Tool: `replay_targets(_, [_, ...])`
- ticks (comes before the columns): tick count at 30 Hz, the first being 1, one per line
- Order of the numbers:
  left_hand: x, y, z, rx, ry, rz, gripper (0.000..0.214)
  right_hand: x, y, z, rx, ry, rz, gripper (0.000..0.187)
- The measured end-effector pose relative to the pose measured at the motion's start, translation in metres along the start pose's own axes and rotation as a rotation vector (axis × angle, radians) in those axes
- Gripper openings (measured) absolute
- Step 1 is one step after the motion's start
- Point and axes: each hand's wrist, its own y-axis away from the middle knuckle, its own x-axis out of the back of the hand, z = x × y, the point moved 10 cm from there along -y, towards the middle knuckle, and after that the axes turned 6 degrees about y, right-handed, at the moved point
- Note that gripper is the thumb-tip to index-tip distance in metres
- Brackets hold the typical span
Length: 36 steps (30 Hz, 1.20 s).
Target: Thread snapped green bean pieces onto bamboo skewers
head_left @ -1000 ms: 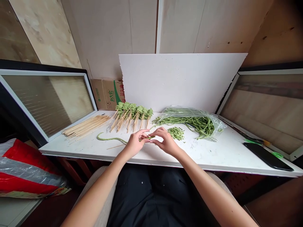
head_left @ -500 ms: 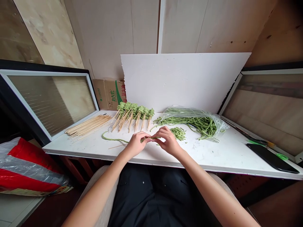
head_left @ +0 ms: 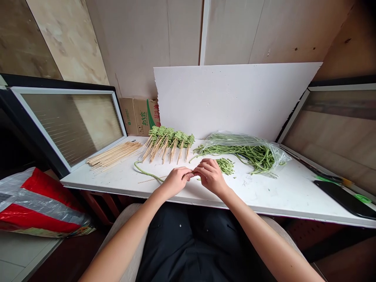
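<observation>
A green long bean [head_left: 148, 172] curves over the white table and runs into my left hand [head_left: 176, 180], whose fingers are closed around it. My right hand [head_left: 210, 175] meets the left one at the fingertips, closed in a pinch on the same bean; the end between the fingers is mostly hidden. Just behind my right hand lies a small heap of short cut bean pieces [head_left: 225, 165]. A thin wooden skewer [head_left: 148, 180] rests on the table near the bean, left of my hands.
Bean skewers [head_left: 170, 137] are piled at the back, with loose bamboo sticks [head_left: 114, 154] to their left. A clear plastic bag [head_left: 235, 139] partly covers whole long beans [head_left: 260, 156]. A black phone [head_left: 346, 198] lies at the right edge. Behind stand a cardboard box [head_left: 136, 115] and white board [head_left: 235, 102].
My fingers have drawn together over the bean, hiding the piece that showed between them. The bean's loose length has slid rightward toward my left hand. The view has shifted slightly.
</observation>
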Motion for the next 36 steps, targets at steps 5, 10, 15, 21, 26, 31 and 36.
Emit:
replay_targets(5, [0.000, 0.001, 0.000, -0.099, -0.036, 0.034, 0.030, 0.003, -0.002, 0.004, -0.103, -0.112, 0.087, 0.028])
replay_targets(10, [0.005, 0.003, 0.000, -0.191, -0.026, 0.134, 0.028, 0.004, -0.003, 0.011, -0.227, -0.251, 0.136, 0.027])
replay_targets(15, [0.007, 0.005, 0.003, -0.258, 0.008, 0.178, 0.033, -0.004, 0.001, 0.020, -0.335, -0.379, 0.140, 0.023])
replay_targets(21, [0.009, 0.007, 0.013, -0.289, -0.017, 0.227, 0.035, -0.018, 0.011, 0.034, -0.466, -0.525, 0.139, 0.022])
replay_targets(26, [0.011, 0.009, 0.021, -0.308, -0.057, 0.256, 0.035, -0.016, 0.012, 0.034, -0.486, -0.532, 0.173, 0.024])
replay_targets(31, [0.010, 0.003, 0.012, -0.210, -0.065, 0.194, 0.026, 0.010, 0.000, 0.012, -0.231, -0.170, 0.180, 0.016])
replay_targets(36, [0.015, 0.001, -0.011, -0.029, 0.022, 0.203, 0.021, 0.012, -0.003, -0.002, 0.018, 0.105, 0.091, 0.019])
